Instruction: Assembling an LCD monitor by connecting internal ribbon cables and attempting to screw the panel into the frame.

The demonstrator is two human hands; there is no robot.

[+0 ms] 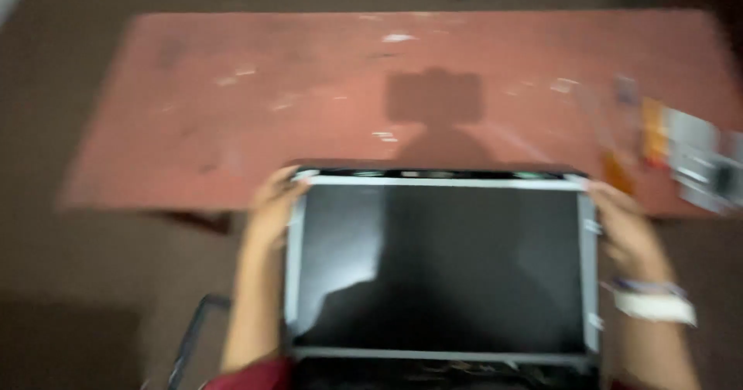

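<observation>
Over the scuffed reddish table (232,104), left hand (272,208) and right hand (625,227) clamp the edges of a flat, glossy black screen panel (441,262), metal-framed.

The whole head view is dim and smeared by motion blur, so no edge is crisp. A dark shadow (435,107) with a boxy top falls across the reddish surface (232,96), which suggests light from behind the wearer. The dark screen panel (441,262) carries a pale sheen on its left part (a dim silhouette reflected there too). The small things at the right edge (696,162) are streaked beyond telling.
</observation>
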